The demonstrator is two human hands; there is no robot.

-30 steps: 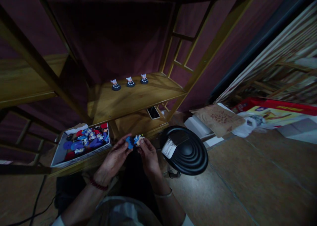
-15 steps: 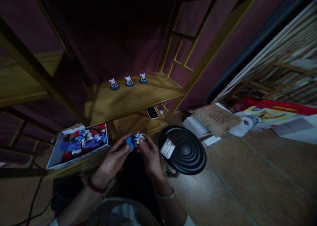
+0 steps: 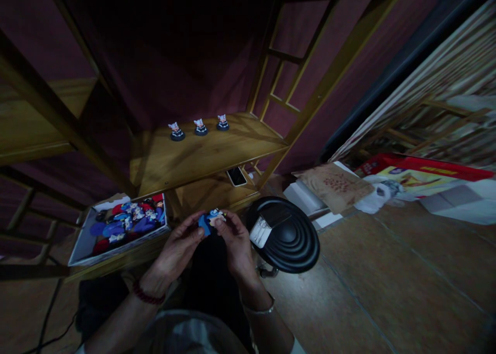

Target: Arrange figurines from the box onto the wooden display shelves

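Observation:
My left hand (image 3: 185, 242) pinches a flat blue base (image 3: 203, 225) at its edge. Between the thumb and fingers of my right hand (image 3: 235, 236) is a small figurine (image 3: 215, 216) with blue and white parts. The figurine and the base meet in front of me; whether they are joined I cannot tell. Left of my hands, a white box (image 3: 75, 250) holds a jumble of blue, red and white figurine pieces (image 3: 134, 218). Three small white-haired figurines (image 3: 200, 127) on dark round bases stand in a row on the wooden shelf (image 3: 205, 160).
A black ridged round stool (image 3: 298, 240) with a small white-and-dark packet (image 3: 261, 232) on it stands at my right. A phone (image 3: 236, 176) lies on the lower shelf. Flattened cardboard (image 3: 337, 186), a plastic bag (image 3: 374, 196) and a red box (image 3: 422, 170) lie farther right on the tiled floor.
The figurine in my right hand and the blue base in my left hand have come together; a gap showed between them before. The view has shifted slightly.

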